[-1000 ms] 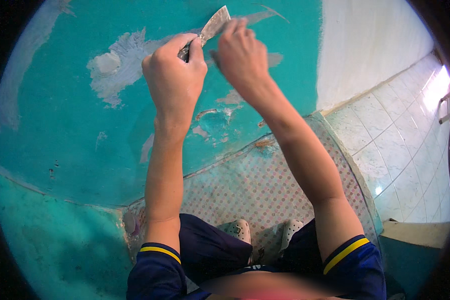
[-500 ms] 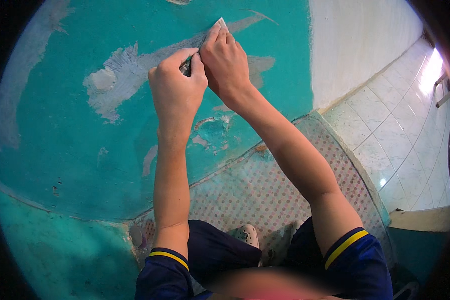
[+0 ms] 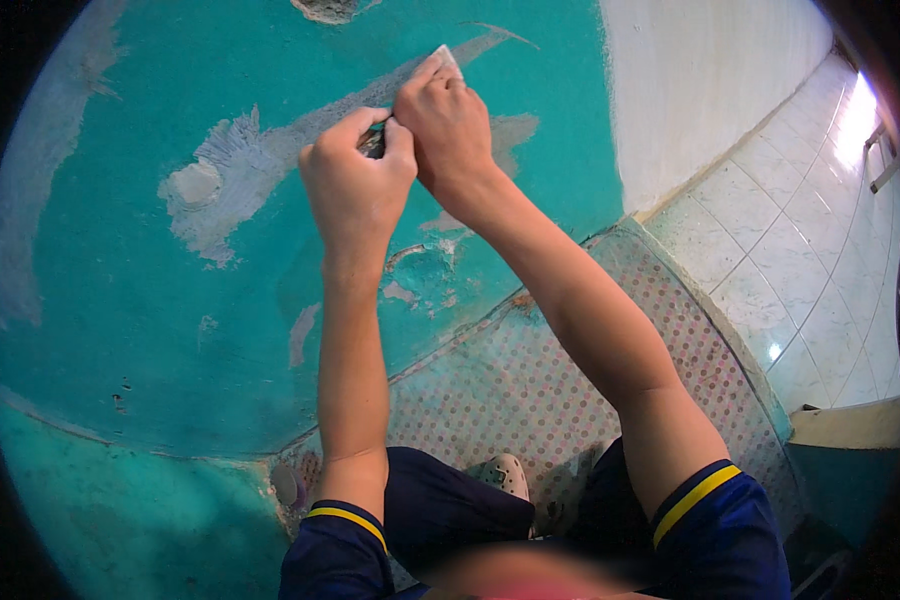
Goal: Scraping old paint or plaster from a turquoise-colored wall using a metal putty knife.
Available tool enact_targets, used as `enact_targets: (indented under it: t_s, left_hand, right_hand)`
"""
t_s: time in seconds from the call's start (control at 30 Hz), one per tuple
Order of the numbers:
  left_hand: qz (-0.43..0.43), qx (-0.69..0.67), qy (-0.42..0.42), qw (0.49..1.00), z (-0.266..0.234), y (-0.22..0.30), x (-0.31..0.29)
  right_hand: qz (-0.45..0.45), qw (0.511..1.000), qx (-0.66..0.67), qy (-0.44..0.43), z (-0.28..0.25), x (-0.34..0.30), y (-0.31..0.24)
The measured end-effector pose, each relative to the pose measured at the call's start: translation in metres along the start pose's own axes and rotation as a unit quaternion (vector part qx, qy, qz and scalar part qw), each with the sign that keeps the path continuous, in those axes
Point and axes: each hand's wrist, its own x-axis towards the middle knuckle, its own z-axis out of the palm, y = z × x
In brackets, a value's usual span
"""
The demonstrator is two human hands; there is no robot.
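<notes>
My right hand is closed over a pale flat piece, whose pointed corner sticks out past the fingertips. It works against a teal wall, over a long grey patch. Just left of it, touching or nearly so, my left hand has thumb and forefinger bent together in a pinch. Something dark and mottled shows in the gap between them; what it is I cannot make out. Further left on the wall, a rough grey patch surrounds a round whitish spot.
A hole breaks the wall at the top. Peeling paint lies below my hands. A dotted floor covering runs under my feet, with a white wall and pale tiles to the right. A small round object stands in the lower-left corner.
The view has shifted slightly, showing more of the hole at the top. Both hands keep nearly the same pose and grip, a little lower in the picture.
</notes>
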Motion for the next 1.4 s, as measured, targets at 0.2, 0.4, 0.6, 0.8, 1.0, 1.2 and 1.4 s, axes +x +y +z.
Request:
enact_targets:
  t_s: [0.2, 0.4, 0.6, 0.8, 1.0, 1.2, 1.4]
  left_hand:
    - [0.007, -0.022, -0.094, 0.995, -0.016, 0.018, 0.002]
    - [-0.007, -0.021, -0.057, 0.998, 0.002, 0.011, 0.01]
    - [0.025, 0.0, -0.133, 0.991, -0.008, 0.024, 0.001]
    - [-0.014, -0.041, -0.143, 0.989, 0.012, 0.02, 0.008]
    - [-0.006, 0.014, -0.179, 0.984, -0.007, 0.035, 0.004]
    - [0.005, -0.072, -0.095, 0.993, 0.012, 0.017, 0.011]
    - [0.042, -0.094, -0.065, 0.993, 0.021, 0.022, 0.008]
  right_hand:
    - [0.044, 0.992, 0.11, -0.046, -0.001, -0.005, 0.001]
    - [0.101, 0.985, 0.116, -0.082, -0.009, 0.0, 0.004]
    - [0.113, 0.982, 0.124, -0.092, -0.006, -0.007, 0.013]
    - [0.105, 0.982, 0.128, -0.092, -0.008, -0.004, 0.025]
    - [0.107, 0.985, 0.121, -0.055, -0.01, -0.006, 0.021]
    - [0.055, 0.985, 0.136, -0.09, -0.023, 0.006, 0.03]
    - [0.017, 0.983, 0.145, -0.109, -0.023, 0.005, 0.046]
